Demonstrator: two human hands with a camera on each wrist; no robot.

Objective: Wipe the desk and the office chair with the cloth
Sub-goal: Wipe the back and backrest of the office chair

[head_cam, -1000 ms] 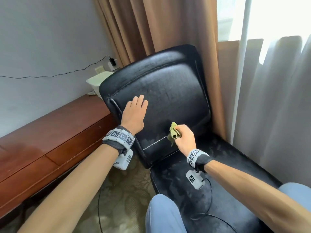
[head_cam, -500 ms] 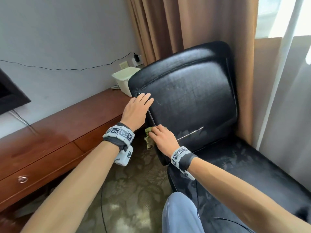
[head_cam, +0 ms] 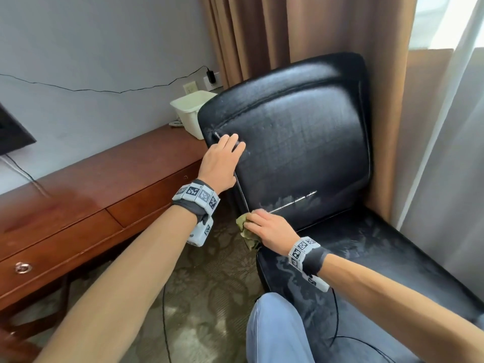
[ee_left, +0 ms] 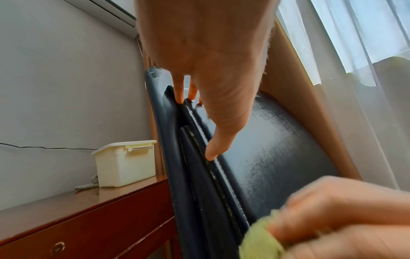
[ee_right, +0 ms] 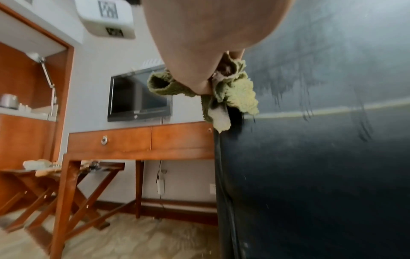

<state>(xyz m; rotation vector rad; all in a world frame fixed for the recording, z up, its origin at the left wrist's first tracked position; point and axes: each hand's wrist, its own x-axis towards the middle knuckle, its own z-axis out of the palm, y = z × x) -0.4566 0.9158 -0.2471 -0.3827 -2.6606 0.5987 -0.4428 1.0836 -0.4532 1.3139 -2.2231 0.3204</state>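
Note:
The black leather office chair [head_cam: 301,142] stands by the curtains, its backrest streaked with damp marks. My left hand [head_cam: 222,161] lies flat with straight fingers on the backrest's left edge [ee_left: 199,140]. Lower down, my right hand [head_cam: 267,227] holds the bunched green cloth [head_cam: 246,231] against the backrest's bottom left corner. In the right wrist view the cloth [ee_right: 230,94] hangs from under the palm against the dark leather [ee_right: 310,157]. The brown wooden desk [head_cam: 86,195] runs along the wall to the left.
A cream plastic box [head_cam: 191,111] sits on the desk's far end, next to the chair. A dark screen [head_cam: 13,132] hangs on the wall at left. A cable [head_cam: 104,90] runs along the wall to a socket. Patterned carpet [head_cam: 204,284] lies between desk and chair.
My right hand slid the cloth left across the lower backrest to its left edge, then down to the bottom corner. My left hand shifted from the backrest's face to its left rim.

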